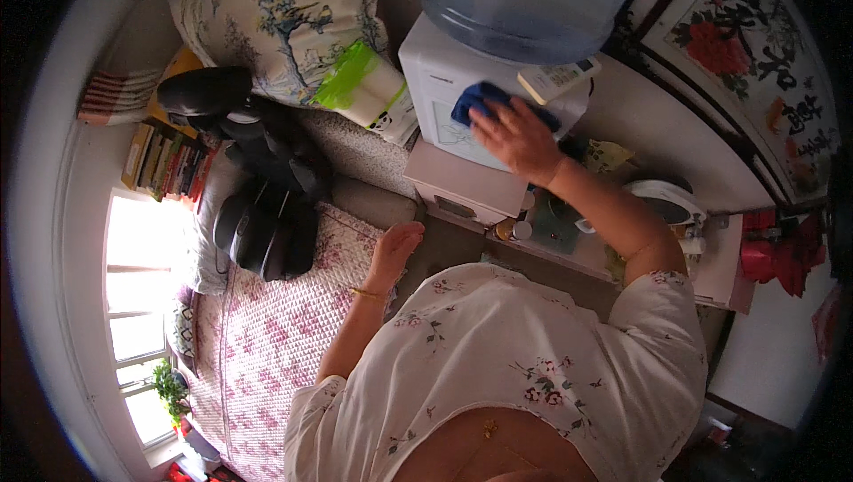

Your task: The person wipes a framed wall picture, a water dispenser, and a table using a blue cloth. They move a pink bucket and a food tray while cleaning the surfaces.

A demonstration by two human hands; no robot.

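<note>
My right hand (516, 139) presses a dark blue cloth (485, 97) against the upper front of a white water dispenser (440, 92). Its fingers are spread over the fabric, and part of the cloth bunches out beyond them. A large clear water bottle (520, 9) sits upside down on the dispenser. Just behind the cloth, a pale bottle with a label (556, 81) lies on the dispenser's top. My left hand (398, 249) hangs in the air beside the bed, holding nothing, with its fingers loosely bent.
A pink cabinet (460, 175) supports the dispenser. Green-white tissue packs (370, 92) and a patterned cushion (286, 22) are left of it. A black massage cushion (266, 229) rests by the quilted bed (280, 335). Small jars (522, 230) and a round mirror (660, 202) stand at right.
</note>
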